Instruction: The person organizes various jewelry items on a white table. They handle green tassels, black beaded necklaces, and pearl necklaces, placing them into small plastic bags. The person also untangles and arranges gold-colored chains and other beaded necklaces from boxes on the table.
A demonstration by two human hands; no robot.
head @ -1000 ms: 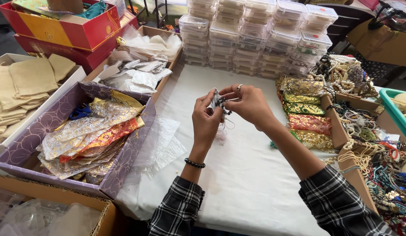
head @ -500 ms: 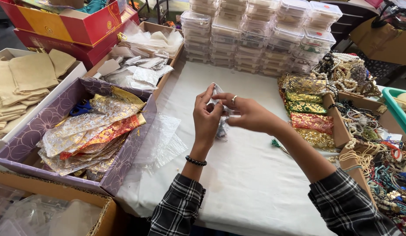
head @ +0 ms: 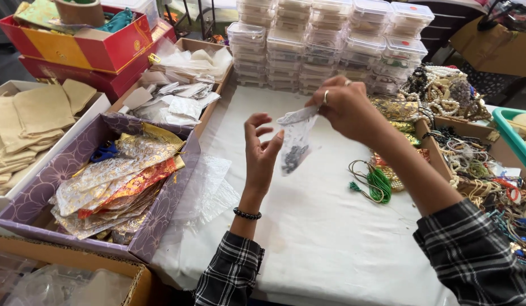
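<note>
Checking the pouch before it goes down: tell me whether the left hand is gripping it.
No: the left hand is open beside the clear pouch, which hangs from the right hand fingers.

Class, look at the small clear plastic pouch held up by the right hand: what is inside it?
The clear pouch, pinched at its top by the right hand, holds a small dark cluster near the bottom. The film blurs it, so what the pieces are cannot be told.

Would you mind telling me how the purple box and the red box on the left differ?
The purple box is open and holds shiny foil pouches; the red box is shut, with a tape roll on top. The purple box sits nearer the left hand; the red box lies farther back. Both are cardboard.
</note>
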